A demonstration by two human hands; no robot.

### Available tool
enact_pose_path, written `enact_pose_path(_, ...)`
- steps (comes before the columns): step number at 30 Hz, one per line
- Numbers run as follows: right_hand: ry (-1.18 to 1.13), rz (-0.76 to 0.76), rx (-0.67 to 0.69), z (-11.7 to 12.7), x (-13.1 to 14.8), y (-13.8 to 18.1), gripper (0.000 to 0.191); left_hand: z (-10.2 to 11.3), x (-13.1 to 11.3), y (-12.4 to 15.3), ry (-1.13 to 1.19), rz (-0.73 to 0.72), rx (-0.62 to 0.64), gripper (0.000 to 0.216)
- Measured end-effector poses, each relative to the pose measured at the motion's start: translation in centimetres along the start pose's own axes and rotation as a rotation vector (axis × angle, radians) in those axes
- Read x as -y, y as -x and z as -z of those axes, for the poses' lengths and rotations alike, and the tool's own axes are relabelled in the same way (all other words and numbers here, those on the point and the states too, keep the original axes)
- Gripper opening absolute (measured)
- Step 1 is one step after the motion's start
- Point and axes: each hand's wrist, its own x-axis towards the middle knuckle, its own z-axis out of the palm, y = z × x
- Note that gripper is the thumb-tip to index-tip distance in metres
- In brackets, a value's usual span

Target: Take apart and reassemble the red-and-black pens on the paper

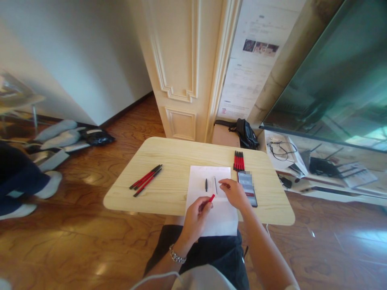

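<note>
My left hand is closed around a red pen barrel, whose end sticks out past the fingertips over a white sheet of paper. My right hand hovers at the paper's right side, fingers stretched forward with a small gap showing, and nothing visible is held in it. Just left of its fingertips lies a thin pen refill with a dark ink line. A short black pen part rests on the paper further left, apart from both hands.
Several red-and-black pens lie side by side at the table's back right, above a phone. More such pens lie loosely on the left of the wooden table. A black bag sits behind. Another person's legs show at far left.
</note>
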Motion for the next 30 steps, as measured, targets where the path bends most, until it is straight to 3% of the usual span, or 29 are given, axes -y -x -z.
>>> enact_pose_path(3,0.18,-0.047,-0.029,-1.5,-0.9,-1.6,0.017,0.0,-0.2,0.0,0.04,0.009,-0.003,0.026)
enact_pose_path(7,0.36,-0.118,-0.043,-3.1,-0.8,-3.0,0.024,0.0,-0.1,0.0,0.087,0.016,-0.009,0.024)
enact_pose_path(13,0.387,-0.182,-0.055,-3.3,-0.7,-3.6,0.021,0.1,0.2,-0.1,0.159,0.022,-0.021,0.025)
enact_pose_path(16,0.174,-0.15,-0.084,-2.7,-0.8,-3.3,0.018,0.0,0.4,-0.1,0.176,0.034,-0.013,0.026)
enact_pose_path(22,-0.678,-0.059,-0.106,-0.5,1.9,-1.5,0.031,-0.3,0.6,-0.1,0.136,0.016,-0.006,0.024)
enact_pose_path(26,-0.855,-0.006,-0.175,0.4,4.1,-0.2,0.028,-0.5,0.3,-0.1,0.121,0.012,-0.007,0.024)
enact_pose_path(30,-0.874,0.003,-0.146,0.0,4.8,0.4,0.026,-0.5,0.2,0.0,0.113,0.004,-0.002,0.022)
